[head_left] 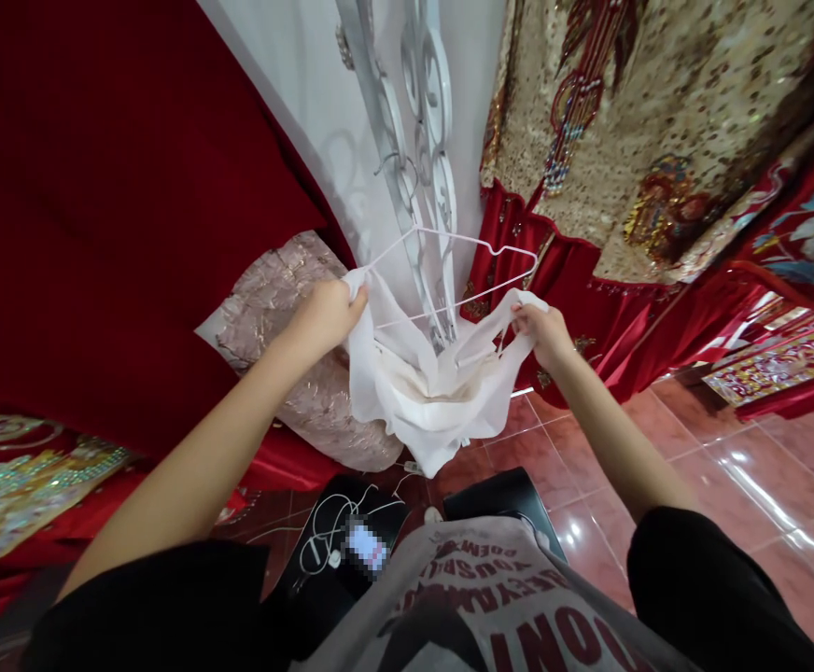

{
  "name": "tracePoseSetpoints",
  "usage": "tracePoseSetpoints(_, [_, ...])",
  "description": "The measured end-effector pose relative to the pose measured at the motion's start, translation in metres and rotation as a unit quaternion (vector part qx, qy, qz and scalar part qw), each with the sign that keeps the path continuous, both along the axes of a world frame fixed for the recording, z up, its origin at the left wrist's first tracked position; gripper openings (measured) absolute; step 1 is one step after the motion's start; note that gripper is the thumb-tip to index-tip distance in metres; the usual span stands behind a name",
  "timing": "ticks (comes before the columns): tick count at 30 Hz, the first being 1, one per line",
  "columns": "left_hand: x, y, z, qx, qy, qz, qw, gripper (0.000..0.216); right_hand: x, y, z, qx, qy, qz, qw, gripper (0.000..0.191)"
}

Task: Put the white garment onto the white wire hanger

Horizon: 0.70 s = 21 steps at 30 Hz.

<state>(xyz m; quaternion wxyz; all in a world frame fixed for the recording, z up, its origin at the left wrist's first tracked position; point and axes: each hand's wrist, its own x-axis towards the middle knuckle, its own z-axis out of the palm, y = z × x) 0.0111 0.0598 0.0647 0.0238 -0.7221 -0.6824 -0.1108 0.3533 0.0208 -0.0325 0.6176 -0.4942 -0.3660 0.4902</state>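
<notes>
A sheer white garment (pixel 435 420) with wide shoulder pieces is spread between my two hands. My left hand (pixel 329 313) is closed on its left shoulder, beside the left end of a white wire hanger (pixel 477 301). On the other side, my right hand (pixel 541 331) pinches the right shoulder fabric. The hanger's right end is bare and sits above my right hand, outside the garment. Its hook (pixel 399 170) appears to rest on a white scrolled metal rack (pixel 439 140). The lower part of the garment droops toward me.
Red cloth (pixel 113 187) fills the left, with a pinkish patterned fabric (pixel 295 373) near my left hand. Gold sequined garments (pixel 631 121) hang at the right. Below are a black seat (pixel 505 495), white cables (pixel 315 532), a blurred phone (pixel 367 548) and reddish floor tiles (pixel 715 467).
</notes>
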Motion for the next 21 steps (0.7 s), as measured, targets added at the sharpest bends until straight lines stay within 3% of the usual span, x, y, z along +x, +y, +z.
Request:
tracePoseSetpoints(5, [0.006, 0.000, -0.002, -0.011, 0.040, -0.012, 0.999, 0.054, 0.062, 0.035, 0.032, -0.100, 0.027, 0.055, 0.993, 0.006])
tracePoseSetpoints(9, [0.008, -0.007, 0.001, -0.007, 0.081, -0.010, 0.997, 0.056, 0.079, 0.073, 0.070, -0.082, -0.033, 0.065, 0.994, 0.008])
tracePoseSetpoints(15, [0.009, -0.015, 0.007, -0.003, 0.085, -0.019, 0.996, 0.051, 0.042, 0.096, 0.113, 0.021, -0.237, 0.069, 0.969, 0.009])
tracePoseSetpoints(21, [0.002, -0.020, 0.010, -0.055, -0.091, -0.084, 0.991, 0.045, 0.011, 0.080, 0.119, 0.072, -0.417, 0.127, 0.897, 0.019])
